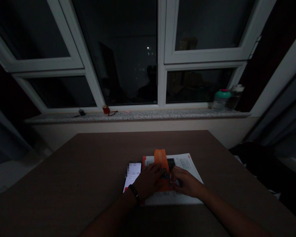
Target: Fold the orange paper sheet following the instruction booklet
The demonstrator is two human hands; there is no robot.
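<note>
My left hand, with a dark band on the wrist, lies with fingers spread flat over an orange printed paper strip. Just right of it, my right hand is closed around a slim dark tool, its near end against the strip's right edge; dim light and the fingers hide its exact kind. Beneath both hands, a white printed booklet or sheet with an orange left edge lies on the table. Part of the strip is covered by my left hand.
A lit phone showing a timer lies left of the booklet on the brown table. On the stone windowsill beyond stand a teal-lidded bottle, a second clear bottle and a small red object.
</note>
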